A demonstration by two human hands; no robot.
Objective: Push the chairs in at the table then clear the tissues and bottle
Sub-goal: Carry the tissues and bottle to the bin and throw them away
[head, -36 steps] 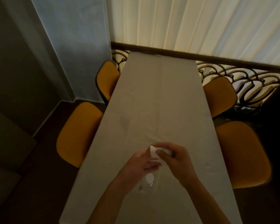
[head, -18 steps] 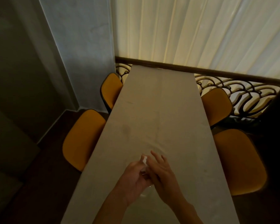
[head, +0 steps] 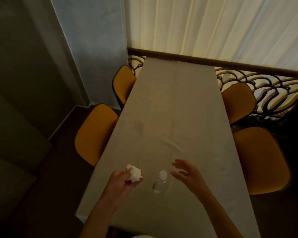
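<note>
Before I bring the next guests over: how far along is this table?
Done: the four orange chairs look pushed in. In hand: the left hand holds the crumpled tissue. Left: the clear bottle stands on the table, the open right hand beside it.

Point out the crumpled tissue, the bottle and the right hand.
crumpled tissue (head: 135, 173), head view, middle of the wad
bottle (head: 159, 183), head view, clear body
right hand (head: 187, 174), head view, palm

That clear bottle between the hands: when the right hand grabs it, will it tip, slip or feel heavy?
The bottle looks small, clear and mostly empty, so probably light. It stands upright on a wrinkled tablecloth, so a sideways nudge may well tip it. Its smooth wall could be slippery; the open right hand should likely wrap the body below the white cap.
</note>
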